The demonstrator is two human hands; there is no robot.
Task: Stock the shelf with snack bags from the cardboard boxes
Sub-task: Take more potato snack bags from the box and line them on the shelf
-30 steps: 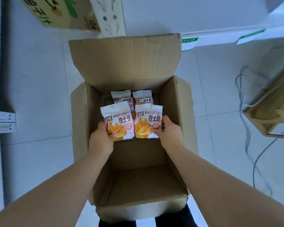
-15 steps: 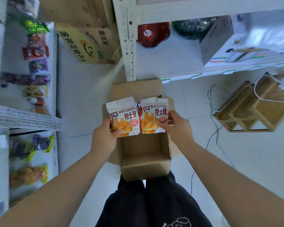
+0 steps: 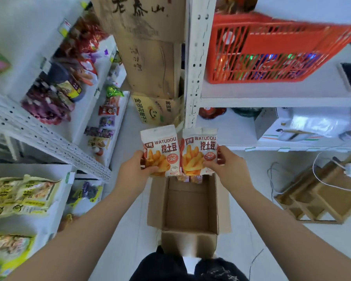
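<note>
Shelf (image 3: 49,136) on the left is packed with snacks. Left hand (image 3: 134,169) grips the left bag (image 3: 160,147) by its lower edge, thumb on front. It's touching the right bag (image 3: 200,147), both upright above the open box (image 3: 188,209) on the floor. Right hand (image 3: 229,167) grips the right bag the same way. Red basket (image 3: 272,47) sits on the right rack

Our left grip (image 3: 133,169) covers a lower corner of the left snack bag (image 3: 162,147); our right grip (image 3: 230,165) does so on the right snack bag (image 3: 199,149). We cannot tell how many bags sit behind each. Just below the grips, these bags hide most of the packets (image 3: 190,178) in the cardboard box (image 3: 187,207). Far above, the red basket (image 3: 272,43) is cut off, its contents blurred.
</note>
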